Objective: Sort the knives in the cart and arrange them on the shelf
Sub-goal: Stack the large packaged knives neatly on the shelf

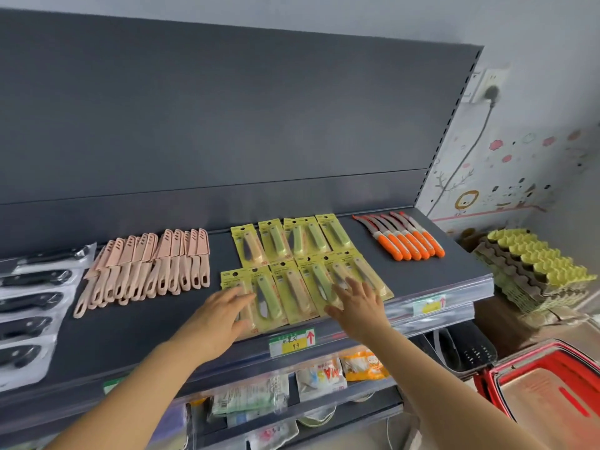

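Yellow-carded knives (302,267) lay in two rows near the middle of the dark shelf (130,329), the front row reaching almost to the shelf's front lip. Both hands lay flat on that front row with fingers spread and straight, clasping nothing: the left hand (224,315) on the leftmost cards, the right hand (358,306) on the cards toward the right end, the two hands well apart.

Left of the carded knives, across a bare strip of shelf, a crowded rank of pink sheathed knives (152,267) lay with handles toward the front. Farther left, black-handled knives (29,306) in clear packs ran off the picture's edge. Right of the carded knives, past another gap, orange-handled knives (406,238) lay side by side near the shelf's right end.

Just below the carded knives, a green and yellow price tag (292,342) sat on the shelf's front rail, with snack packets (321,378) on the tier beneath. Behind them rose a plain grey back panel (227,125). Bare shelf lay open in front of the pink knives.

Down and to the right of the carded knives stood the red cart (545,394), its contents blurred; stacked egg trays (535,271) sat beyond it.
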Available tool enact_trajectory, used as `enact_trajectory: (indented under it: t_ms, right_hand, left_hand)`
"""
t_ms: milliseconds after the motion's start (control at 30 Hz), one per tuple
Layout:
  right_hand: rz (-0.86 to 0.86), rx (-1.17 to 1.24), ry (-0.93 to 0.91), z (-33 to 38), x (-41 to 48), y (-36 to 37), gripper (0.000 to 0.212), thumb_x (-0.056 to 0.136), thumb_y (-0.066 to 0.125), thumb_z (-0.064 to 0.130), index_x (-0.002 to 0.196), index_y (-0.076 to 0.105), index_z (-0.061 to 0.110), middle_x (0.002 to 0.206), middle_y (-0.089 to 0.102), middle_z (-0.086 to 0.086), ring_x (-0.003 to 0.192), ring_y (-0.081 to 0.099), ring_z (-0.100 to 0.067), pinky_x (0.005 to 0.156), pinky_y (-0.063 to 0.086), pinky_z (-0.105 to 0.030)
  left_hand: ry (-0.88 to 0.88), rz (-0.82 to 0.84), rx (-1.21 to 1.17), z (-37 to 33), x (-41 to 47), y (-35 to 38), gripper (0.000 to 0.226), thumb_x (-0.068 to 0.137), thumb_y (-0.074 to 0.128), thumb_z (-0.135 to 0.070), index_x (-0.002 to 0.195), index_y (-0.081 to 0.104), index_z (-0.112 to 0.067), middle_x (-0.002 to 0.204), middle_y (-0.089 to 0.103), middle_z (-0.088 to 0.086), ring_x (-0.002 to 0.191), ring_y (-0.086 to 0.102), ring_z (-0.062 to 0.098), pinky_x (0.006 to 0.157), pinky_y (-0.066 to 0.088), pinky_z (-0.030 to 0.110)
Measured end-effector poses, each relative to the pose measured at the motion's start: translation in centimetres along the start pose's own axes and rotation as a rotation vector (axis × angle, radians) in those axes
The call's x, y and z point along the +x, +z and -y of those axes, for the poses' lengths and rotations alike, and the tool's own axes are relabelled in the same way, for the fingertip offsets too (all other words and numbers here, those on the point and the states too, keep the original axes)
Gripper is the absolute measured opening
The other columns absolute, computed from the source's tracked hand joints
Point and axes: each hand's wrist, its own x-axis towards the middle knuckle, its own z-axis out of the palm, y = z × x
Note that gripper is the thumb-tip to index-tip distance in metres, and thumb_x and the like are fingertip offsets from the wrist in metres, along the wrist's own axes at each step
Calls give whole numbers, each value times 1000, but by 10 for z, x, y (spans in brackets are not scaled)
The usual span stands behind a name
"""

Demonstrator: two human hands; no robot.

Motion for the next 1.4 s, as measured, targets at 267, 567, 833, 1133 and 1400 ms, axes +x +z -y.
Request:
enact_trajectory:
  t_ms: [267,567,833,1133,1400]
  right_hand:
    - [35,-36,2,-15,8,-7,52,94,35,57,138,40,32,147,25,3,130,34,-28,107,32,-46]
    - [-17,10,-17,-24,20,-20,47,93,42,53,132,48,29,133,45,2,120,46,-25,100,35,-42]
    - [-19,63,-62,-57,35,-30,48,95,46,42,140,41,29,144,34,0,130,31,-26,104,33,-40]
    - [-35,137,-190,-107,53,-39,48,94,52,34,140,41,22,143,35,0,130,33,-25,103,38,-39]
    - [-174,178,28,-209,80,-66,49,92,54,28,138,42,20,144,36,-4,129,34,-30,98,39,-40]
  left_hand:
    - [15,124,-11,5,39,10,48,97,43,-39,143,34,-30,155,17,-7,143,12,17,116,11,34]
    - [6,175,250,-10,57,-7,57,92,41,-55,144,27,-36,155,13,-13,141,14,19,111,22,51]
    - [60,188,224,-54,75,0,63,88,53,-46,144,26,-36,152,23,-9,138,22,17,114,23,44]
    - [-73,108,256,-83,72,12,59,91,44,-51,144,29,-32,152,22,-10,140,21,13,115,21,46]
    - [-39,-15,167,-147,102,27,54,93,45,-44,143,30,-31,149,28,-12,136,26,9,114,22,32]
